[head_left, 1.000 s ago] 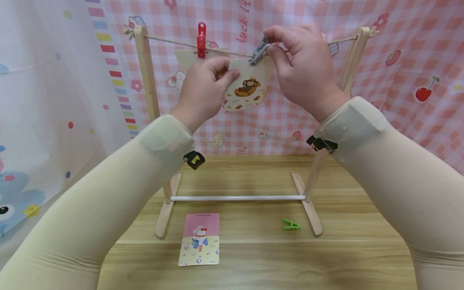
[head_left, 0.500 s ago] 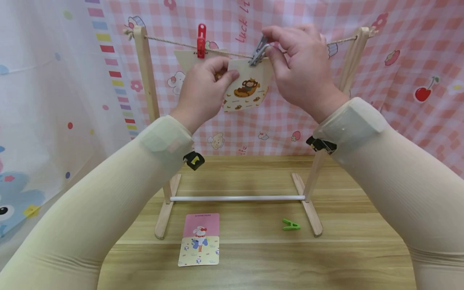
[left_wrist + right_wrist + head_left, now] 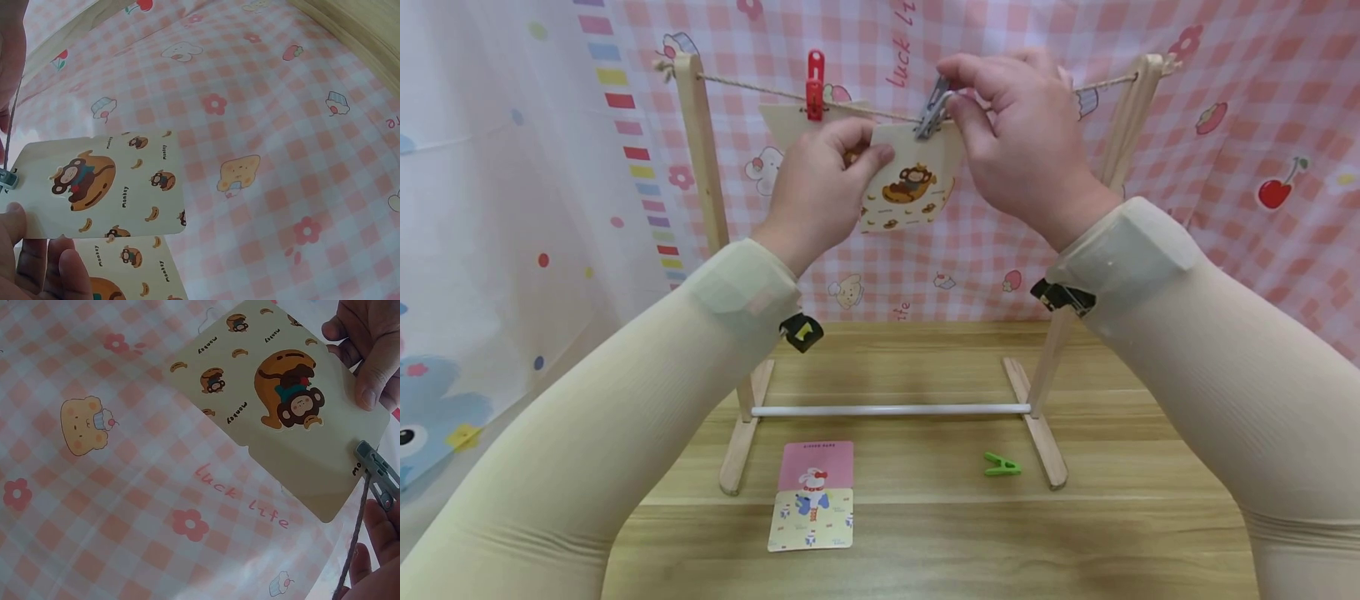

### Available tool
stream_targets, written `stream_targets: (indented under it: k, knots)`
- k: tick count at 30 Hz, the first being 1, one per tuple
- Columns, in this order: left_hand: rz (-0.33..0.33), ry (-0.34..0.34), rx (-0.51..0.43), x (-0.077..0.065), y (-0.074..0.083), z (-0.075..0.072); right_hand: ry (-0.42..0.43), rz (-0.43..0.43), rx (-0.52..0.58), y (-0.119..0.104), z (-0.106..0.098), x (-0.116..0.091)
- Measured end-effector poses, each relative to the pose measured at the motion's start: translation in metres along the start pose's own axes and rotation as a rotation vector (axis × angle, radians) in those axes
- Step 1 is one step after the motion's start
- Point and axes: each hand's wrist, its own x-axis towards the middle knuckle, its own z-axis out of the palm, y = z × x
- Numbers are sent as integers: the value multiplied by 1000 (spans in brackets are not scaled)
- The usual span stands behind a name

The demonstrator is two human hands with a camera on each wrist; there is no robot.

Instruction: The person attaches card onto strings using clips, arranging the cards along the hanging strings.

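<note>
Monkey card (image 3: 908, 185), cream, with a monkey on a banana and smaller prints below: hanging at the rope, picture side toward the wearer. Left hand (image 3: 820, 179) pinches its left edge near the top, thumb on the front, fingers behind. Right hand (image 3: 1028, 137): grip also engaged, thumb and forefinger on the handles of a gray clip (image 3: 931, 112). Clip tilted, its nose over the card's top edge; right wrist view shows the rope meeting it there.

Rope (image 3: 748, 86), thin and twisted, runs between the tops of a wooden stand's posts, with a slight sag. Red clip (image 3: 815, 86) upright on it, left of the gray one. Under that, a pale card (image 3: 784, 125), partly covered by the left hand. Left wrist view: a matching monkey print just beside the left fingers.

Wooden stand (image 3: 703, 158) on the table (image 3: 940, 542), a white rod (image 3: 891, 410) joining its feet low down. In front of the rod, lying flat: a pink-and-yellow card (image 3: 811, 496) with a rabbit, toward the left; a green clip (image 3: 1002, 464) on its side, near the right foot. Behind everything, a pink checked cloth (image 3: 880, 283) with small cartoon figures.
</note>
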Motion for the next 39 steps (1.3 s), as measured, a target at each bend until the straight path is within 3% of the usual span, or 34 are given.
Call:
stream_targets:
  k: [17,39]
  knots:
    - [1,27,-13,-1,-2,0,-16,45,5,-1,0,1]
    - [26,32,-68,-6,-3,-4,-12,36,7,-3,-5,6]
